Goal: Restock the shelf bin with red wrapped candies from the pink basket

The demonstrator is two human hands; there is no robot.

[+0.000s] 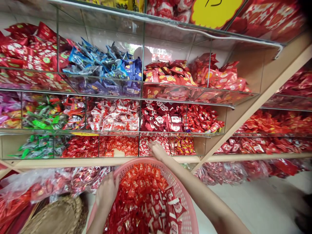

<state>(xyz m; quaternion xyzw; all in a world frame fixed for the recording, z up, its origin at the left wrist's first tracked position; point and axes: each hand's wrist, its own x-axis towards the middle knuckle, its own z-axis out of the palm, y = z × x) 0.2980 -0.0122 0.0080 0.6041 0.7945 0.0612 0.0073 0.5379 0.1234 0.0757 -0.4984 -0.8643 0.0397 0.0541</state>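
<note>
My left hand (106, 191) is closed round the left rim of a pink plastic basket (187, 191) with perforated sides. Wrapped candies fill the basket: orange-red packets (141, 178) at the back, dark red ones (125, 214) at the left, and red-and-white ones (158, 208) at the right. Across the basket's far rim, my right hand (157, 151) reaches into a low shelf bin of small red-and-white wrapped candies (144, 141). Its fingers are curled down among them, and whatever they hold is hidden.
Clear dividers split the shelves into bins. Orange-red candies (122, 143) lie left of my right hand, red-and-yellow ones (184, 144) right. A slanting wooden post (234, 126) stands at the right. Below are bagged candies (219, 172) and a woven basket (56, 214).
</note>
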